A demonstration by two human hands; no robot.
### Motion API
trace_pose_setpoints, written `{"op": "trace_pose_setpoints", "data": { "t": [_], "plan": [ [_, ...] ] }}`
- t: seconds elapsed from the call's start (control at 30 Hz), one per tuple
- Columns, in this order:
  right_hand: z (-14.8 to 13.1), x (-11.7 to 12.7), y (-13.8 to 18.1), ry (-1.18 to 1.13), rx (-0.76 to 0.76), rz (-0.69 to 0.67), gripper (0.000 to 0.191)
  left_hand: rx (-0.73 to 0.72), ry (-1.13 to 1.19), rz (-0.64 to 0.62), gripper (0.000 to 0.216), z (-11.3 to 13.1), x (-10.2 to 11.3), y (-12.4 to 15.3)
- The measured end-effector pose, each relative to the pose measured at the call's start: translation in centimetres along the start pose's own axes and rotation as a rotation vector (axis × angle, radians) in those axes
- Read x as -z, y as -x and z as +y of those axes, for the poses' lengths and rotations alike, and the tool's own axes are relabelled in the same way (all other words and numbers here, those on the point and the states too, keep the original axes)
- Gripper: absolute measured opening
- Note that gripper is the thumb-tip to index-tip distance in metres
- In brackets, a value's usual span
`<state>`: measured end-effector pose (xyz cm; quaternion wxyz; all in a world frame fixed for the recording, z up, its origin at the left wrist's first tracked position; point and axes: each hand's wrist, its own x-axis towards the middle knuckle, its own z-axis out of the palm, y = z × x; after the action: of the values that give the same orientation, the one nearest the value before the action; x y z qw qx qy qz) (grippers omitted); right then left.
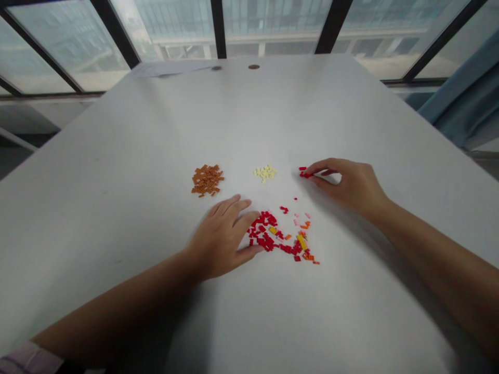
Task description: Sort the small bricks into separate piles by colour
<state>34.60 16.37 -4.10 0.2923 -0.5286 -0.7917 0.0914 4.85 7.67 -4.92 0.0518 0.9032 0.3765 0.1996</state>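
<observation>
My left hand (222,238) rests flat on the white table (117,171), fingers spread, its fingertips at the left edge of a scattered heap of small red plastic bricks (268,234). Mixed in with the red are some pink, orange and yellow pieces. My right hand (346,186) is at the upper right of the heap, with its thumb and forefinger pinched on a few small red bricks (306,175). Farther up lie a neat pile of orange-brown bricks (207,180) and a smaller pile of pale yellow bricks (265,173), both apart from my hands.
The white table runs to a far edge with a sheet of paper (167,68) and two round brown spots (253,66). Beyond it are dark-framed windows (175,26). A blue curtain (456,98) hangs at the right.
</observation>
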Motion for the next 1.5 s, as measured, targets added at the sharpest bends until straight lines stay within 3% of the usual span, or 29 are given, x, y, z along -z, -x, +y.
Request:
{"op": "trace_pose_setpoints", "data": {
  "t": [0.2, 0.47, 0.63, 0.7, 0.87, 0.93, 1.4, 1.5],
  "plan": [
    [0.3, 0.2, -0.2, 0.039, -0.042, 0.058, 0.017, -0.023, -0.027, -0.002, 0.047, 0.0, 0.0, -0.1],
    [1.4, -0.2, -0.1, -0.004, -0.149, -0.081, 0.026, -0.022, -0.04, -0.011, 0.048, 0.0, 0.1, -0.1],
    [-0.1, -0.1, 0.0, -0.019, -0.169, -0.052, 0.028, -0.027, -0.039, -0.004, 0.048, 0.0, 0.1, -0.1],
    [-1.2, 0.3, 0.1, -0.039, -0.114, -0.074, 0.028, -0.029, -0.042, 0.001, 0.049, 0.0, 0.1, -0.1],
    [-4.2, 0.5, 0.6, -0.173, 0.223, -0.358, 0.019, -0.032, -0.047, 0.014, 0.048, 0.1, 0.1, -0.1],
    [-4.9, 0.1, 0.9, -0.19, 0.3, -0.4, 0.018, -0.036, -0.047, 0.012, 0.048, 0.1, 0.1, -0.1],
    [-5.6, -0.1, 1.2, -0.27, 0.349, -0.485, 0.019, -0.04, -0.061, 0.019, 0.049, 0.1, 0.0, -0.1],
    [-5.2, 0.4, 0.9, -0.247, 0.285, -0.403, 0.018, -0.039, -0.056, 0.01, 0.049, 0.1, 0.1, -0.1]
  ]
}}
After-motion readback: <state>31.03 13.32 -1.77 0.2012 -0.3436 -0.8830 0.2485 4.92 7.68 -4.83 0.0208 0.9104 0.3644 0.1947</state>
